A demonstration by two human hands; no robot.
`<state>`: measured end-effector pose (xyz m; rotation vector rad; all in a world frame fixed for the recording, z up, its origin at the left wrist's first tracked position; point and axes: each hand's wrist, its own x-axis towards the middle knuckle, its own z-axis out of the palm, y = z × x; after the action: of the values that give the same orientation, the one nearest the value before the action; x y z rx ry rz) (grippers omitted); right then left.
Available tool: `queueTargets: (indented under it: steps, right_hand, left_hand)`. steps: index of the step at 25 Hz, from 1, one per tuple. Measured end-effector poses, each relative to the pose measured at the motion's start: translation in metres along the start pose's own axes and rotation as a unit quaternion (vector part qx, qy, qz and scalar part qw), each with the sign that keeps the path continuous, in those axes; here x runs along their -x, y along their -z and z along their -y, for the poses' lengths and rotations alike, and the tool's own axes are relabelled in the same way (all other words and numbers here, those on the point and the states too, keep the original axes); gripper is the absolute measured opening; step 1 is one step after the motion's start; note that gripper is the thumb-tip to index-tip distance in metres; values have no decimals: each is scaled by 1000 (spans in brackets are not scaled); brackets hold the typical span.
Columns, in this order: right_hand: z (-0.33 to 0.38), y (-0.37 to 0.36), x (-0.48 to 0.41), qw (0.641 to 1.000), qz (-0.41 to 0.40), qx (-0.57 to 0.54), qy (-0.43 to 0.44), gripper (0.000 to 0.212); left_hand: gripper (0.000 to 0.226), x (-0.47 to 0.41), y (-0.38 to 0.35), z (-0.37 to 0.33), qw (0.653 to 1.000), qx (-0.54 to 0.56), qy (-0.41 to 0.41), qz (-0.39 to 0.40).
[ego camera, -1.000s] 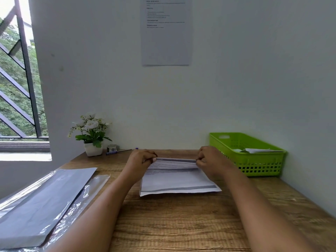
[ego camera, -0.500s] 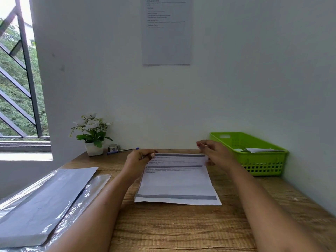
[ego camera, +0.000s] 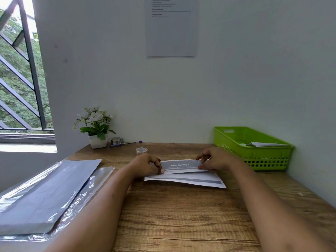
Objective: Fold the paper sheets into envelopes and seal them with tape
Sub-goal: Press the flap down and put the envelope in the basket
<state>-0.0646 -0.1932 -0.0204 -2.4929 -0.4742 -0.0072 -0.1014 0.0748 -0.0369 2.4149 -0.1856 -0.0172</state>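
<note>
soft daylight enters from the window [ego camera: 20, 70] at left; its sill is overexposed, edges bend wide-angle, wall print blurs.

Back wall [ego camera: 163, 97] plain, pale grey-white, with faint marks on its left part. A printed notice [ego camera: 171, 33] is fixed high at the centre, its upper edge out of frame; the small print is mostly illegible. Right wall [ego camera: 312, 88], of the same finish, meets the back wall in a corner. Window [ego camera: 16, 70] at far left, fitted with dark metal bars [ego camera: 31, 60], upright and diagonal; green foliage [ego camera: 11, 84] visible outside. Daylight enters here and falls bright on the pale sill [ego camera: 27, 148] below the frame. Wooden table [ego camera: 181, 215], brown grained surface, stands against both walls. A small potted plant [ego camera: 96, 128], white flowers in a white pot, sits at the table's far left corner, near the wall.
</note>
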Motion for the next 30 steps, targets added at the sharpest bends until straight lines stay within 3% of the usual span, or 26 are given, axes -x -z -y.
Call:
queueTargets:
  steps: [4,7,10,13,16,19,24,28,30]
  right_hand:
    - [4,1,0,993,28,111,-15,41]
    - [24,5,9,992,51,112,3,43]
    - [54,4,22,982,169,80,28,69]
    - [78,-1,30,960,249,123,24,103]
    - [84,-7,30,940,269,211,-12,109]
    - [78,0,26,958,206,201,0,83]
    - [52,14,17,991,-16,132,18,39]
    - [38,6,11,993,-87,85,3,39]
    - [36,-1,11,987,-109,117,-22,46]
  left_hand:
    - [6,-4,-2,2,999,-43,17,-25]
    - [5,-1,-1,1,999,-26,24,-10]
    - [11,0,-1,-1,999,-26,27,-4]
    - [18,2,0,-2,999,-21,33,-3]
    - [22,3,2,-1,999,-21,44,2]
    - [22,5,7,-1,999,-17,39,11]
    - [18,14,10,-7,998,-37,45,12]
    - [34,17,11,-5,996,47,66,-40]
    - [44,18,13,-4,993,84,69,-37]
